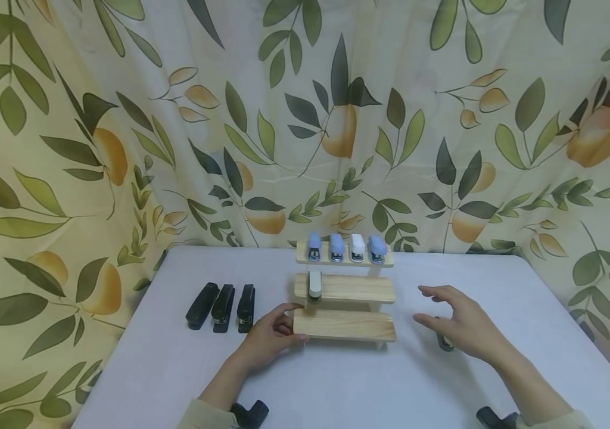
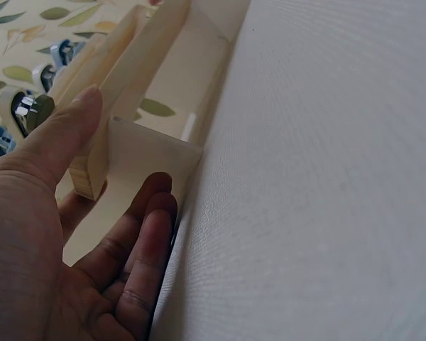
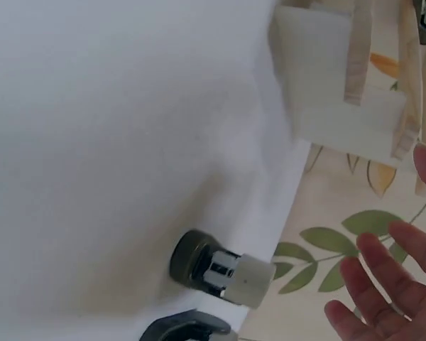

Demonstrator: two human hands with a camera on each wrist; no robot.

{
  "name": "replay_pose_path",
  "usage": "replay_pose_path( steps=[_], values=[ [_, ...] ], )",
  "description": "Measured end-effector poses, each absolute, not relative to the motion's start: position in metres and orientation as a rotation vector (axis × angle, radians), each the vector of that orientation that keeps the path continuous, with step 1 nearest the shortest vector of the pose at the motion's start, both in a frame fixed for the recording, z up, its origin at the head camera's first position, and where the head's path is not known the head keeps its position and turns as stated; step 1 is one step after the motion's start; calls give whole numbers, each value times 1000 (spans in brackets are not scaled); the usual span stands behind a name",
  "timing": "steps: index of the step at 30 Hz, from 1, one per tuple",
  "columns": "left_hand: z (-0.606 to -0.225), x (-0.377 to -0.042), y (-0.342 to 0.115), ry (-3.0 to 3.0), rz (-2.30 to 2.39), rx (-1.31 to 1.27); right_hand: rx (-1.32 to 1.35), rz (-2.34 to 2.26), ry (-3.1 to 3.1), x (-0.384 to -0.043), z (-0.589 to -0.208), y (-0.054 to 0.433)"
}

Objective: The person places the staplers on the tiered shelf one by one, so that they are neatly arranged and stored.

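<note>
My left hand (image 1: 268, 335) grips the left end of the lowest board of a three-tier wooden display stand (image 1: 345, 325). In the left wrist view, the thumb (image 2: 74, 128) lies along one side of the board and a finger goes round the other. One white-topped mini stapler (image 1: 314, 285) sits at the left of the middle tier. Three blue mini staplers (image 1: 337, 247) and a white mini stapler (image 1: 357, 247) stand along the top tier. Fingers spread, my right hand (image 1: 463, 322) hovers right of the stand. Below it is a dark and pale mini stapler (image 3: 224, 270), partly hidden in the head view.
Three black staplers (image 1: 222, 308) lie side by side left of the stand. Another dark stapler (image 3: 184, 327) shows at the lower edge of the right wrist view. A leaf-patterned curtain (image 1: 305, 149) hangs behind the white table (image 1: 348, 393).
</note>
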State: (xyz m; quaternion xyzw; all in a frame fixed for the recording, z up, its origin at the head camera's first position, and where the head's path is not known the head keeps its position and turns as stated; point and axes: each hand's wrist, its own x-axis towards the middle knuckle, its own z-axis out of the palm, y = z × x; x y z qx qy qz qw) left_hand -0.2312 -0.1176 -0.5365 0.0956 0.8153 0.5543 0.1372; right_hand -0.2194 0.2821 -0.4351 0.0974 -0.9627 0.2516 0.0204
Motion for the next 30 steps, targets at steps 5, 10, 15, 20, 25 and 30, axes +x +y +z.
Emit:
replay_pose_path(
  steps=[5, 10, 15, 20, 25, 30],
  values=[
    [-537, -231, -117, 2353, 1610, 274, 325, 739, -3020, -221, -438, 292],
    [-537, -231, -118, 2358, 1609, 272, 346, 685, -3078, -224, -442, 304],
    [-537, -232, -118, 2359, 1601, 262, 293, 639, -3164, -228, -448, 316],
    [-537, -232, -118, 2364, 1596, 263, 285, 650, -3219, -231, -451, 324],
    [-537, -232, -118, 2363, 1599, 263, 283, 643, -3272, -233, -450, 328],
    [-537, -232, -118, 2374, 1586, 258, 303, 641, -3293, -233, -453, 334]
  ],
)
